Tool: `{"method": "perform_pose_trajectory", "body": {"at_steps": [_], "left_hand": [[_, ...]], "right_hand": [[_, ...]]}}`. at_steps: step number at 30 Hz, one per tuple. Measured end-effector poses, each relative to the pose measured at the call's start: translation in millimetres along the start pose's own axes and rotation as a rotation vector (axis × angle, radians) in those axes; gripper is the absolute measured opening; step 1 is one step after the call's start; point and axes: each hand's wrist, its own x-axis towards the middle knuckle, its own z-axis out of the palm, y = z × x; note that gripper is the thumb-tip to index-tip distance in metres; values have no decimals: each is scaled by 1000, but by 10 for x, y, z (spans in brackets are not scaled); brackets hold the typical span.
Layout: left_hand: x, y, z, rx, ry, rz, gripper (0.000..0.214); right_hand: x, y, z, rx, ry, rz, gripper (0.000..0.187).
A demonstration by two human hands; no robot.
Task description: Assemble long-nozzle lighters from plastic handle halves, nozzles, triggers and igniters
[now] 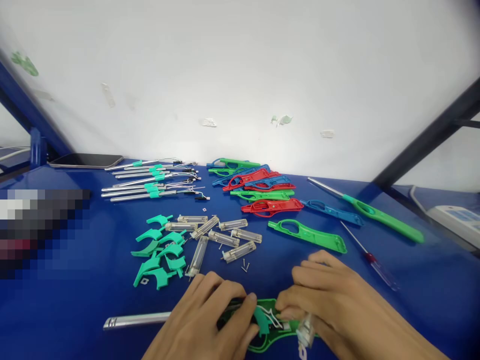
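In the head view, my left hand (210, 320) is closed over a green lighter half-shell (268, 345) near the front edge. Its thumb and finger pinch beside a teal trigger (262, 321) in that shell. A silver lighter tube (137, 320) sticks out to the left from under the hand. White wires (270, 316) run from the trigger area toward my right hand (330, 300). That hand is curled, its fingertips at the wires and the shell's right part. A clear fuel tank (306, 330) is tucked under its fingers, tilted. The palm side of both hands is hidden.
Teal triggers (159, 277), clear fuel tanks (197, 256) and screws (245, 266) lie ahead. Behind are wired metal tubes (144, 197) and coloured half-shells (272, 206). On the right are an assembled green lighter (390, 222) and a screwdriver (378, 270); a phone (86, 160) lies back left.
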Motion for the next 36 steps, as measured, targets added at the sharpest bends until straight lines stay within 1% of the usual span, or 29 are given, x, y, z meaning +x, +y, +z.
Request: {"method": "perform_pose_trajectory", "body": {"at_steps": [5, 9, 14, 17, 21, 26, 28, 32, 36], "left_hand": [[19, 27, 2, -13, 33, -7, 28], [1, 33, -1, -50, 4, -30, 29], [-30, 21, -1, -77, -28, -52, 28], [-22, 29, 14, -99, -24, -60, 27], [18, 51, 23, -66, 36, -51, 30], [36, 50, 2, -43, 42, -46, 33], [21, 48, 2, -36, 43, -40, 33], [-12, 55, 9, -18, 69, -43, 36], [-15, 43, -1, -48, 52, -46, 35]], "right_hand": [[106, -21, 40, -9, -23, 9, 31], [181, -26, 31, -19, -39, 15, 29], [232, -46, -2, -23, -66, 5, 33], [258, -47, 13, -27, -81, -9, 34], [281, -32, 39, -39, -117, -53, 25], [296, -52, 61, -249, -88, -221, 26], [302, -80, 59, -277, -84, -251, 28], [313, -140, 52, -328, -72, -281, 39], [329, -164, 56, -350, -43, -300, 44]]}}
